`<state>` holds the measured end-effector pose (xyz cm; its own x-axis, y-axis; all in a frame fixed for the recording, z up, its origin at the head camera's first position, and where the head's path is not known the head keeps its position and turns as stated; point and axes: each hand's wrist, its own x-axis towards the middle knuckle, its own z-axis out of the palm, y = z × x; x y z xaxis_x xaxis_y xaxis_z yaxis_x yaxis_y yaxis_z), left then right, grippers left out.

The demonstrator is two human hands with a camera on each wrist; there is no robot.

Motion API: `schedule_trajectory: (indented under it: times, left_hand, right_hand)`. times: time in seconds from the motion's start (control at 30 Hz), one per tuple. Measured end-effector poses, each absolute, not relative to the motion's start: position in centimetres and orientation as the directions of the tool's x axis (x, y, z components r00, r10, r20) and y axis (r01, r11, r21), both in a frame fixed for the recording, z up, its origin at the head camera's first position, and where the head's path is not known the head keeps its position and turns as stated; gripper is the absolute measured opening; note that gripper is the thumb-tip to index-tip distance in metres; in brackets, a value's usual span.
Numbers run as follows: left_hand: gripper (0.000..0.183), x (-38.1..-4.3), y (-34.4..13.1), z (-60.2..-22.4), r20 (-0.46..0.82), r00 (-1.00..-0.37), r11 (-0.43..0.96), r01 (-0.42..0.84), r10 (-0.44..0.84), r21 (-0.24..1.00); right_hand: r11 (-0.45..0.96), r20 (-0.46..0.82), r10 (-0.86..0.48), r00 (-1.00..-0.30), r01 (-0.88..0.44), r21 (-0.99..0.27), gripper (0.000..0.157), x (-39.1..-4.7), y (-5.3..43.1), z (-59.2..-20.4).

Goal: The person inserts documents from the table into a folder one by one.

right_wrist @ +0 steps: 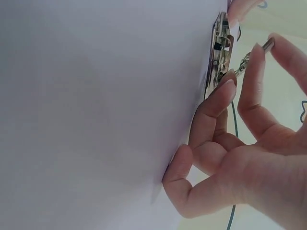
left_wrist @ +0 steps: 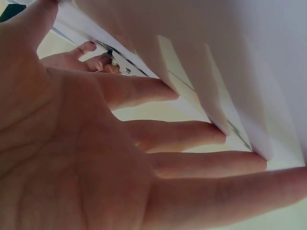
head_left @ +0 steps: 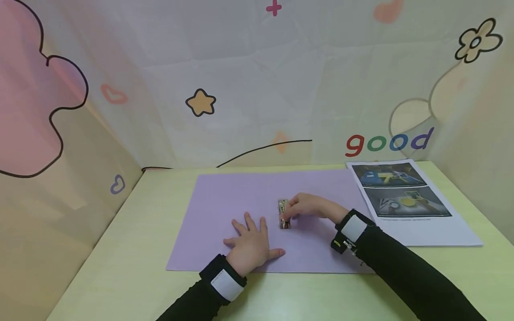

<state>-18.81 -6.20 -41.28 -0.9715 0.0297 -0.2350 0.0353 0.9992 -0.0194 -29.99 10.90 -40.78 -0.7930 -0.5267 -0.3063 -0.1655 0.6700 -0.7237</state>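
Note:
A narrow, shiny metal fitting (head_left: pixel 284 222) with a short chain lies on the purple sheet (head_left: pixel 217 196). The right hand (head_left: pixel 311 205) reaches over it from the right. In the right wrist view, two fingertips of that hand pinch a small metal end piece (right_wrist: pixel 269 45), and the chain (right_wrist: pixel 244 62) runs from it to the fitting (right_wrist: pixel 219 48). Another fingertip rests at the fitting's near end. Left of the fitting, the left hand (head_left: pixel 250 247) lies with fingers spread and straight, palm down on the sheet, holding nothing; its palm (left_wrist: pixel 76 139) fills the left wrist view.
Printed white papers (head_left: pixel 421 232) with two pictures lie at the right, overlapping the purple sheet's edge. Beneath is a pale yellow-green table (head_left: pixel 128 249). A patterned cloth backdrop (head_left: pixel 249 71) rises at the back and sides.

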Motion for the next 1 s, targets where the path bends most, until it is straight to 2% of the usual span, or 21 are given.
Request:
schedule_trajectory:
  times: [0.27,0.43,0.67,1.0]
  left_hand:
    - [0.104,-18.80,-6.20,-41.34,-0.232,-0.972,0.998,0.038,0.026,-0.047]
    - [0.104,-18.86,-6.22,-41.49,-0.223,-0.975,0.998,0.035,0.022,-0.057]
    - [0.104,-18.89,-6.25,-41.53,-0.224,-0.974,0.997,0.038,0.023,-0.063]
    - [0.104,-18.95,-6.21,-41.61,-0.209,-0.978,0.997,0.041,0.028,-0.060]
  right_hand:
    - [0.644,-0.270,-0.513,-0.815,-0.158,-0.748,0.032,-29.93,11.02,-40.81]
    - [0.619,-0.195,-0.535,-0.822,-0.224,-0.753,0.041,-29.65,11.04,-40.88]
    - [0.570,-0.122,-0.553,-0.824,-0.267,-0.777,0.030,-29.43,10.98,-40.94]
    - [0.562,-0.074,-0.566,-0.821,-0.318,-0.763,0.035,-29.70,11.24,-40.77]
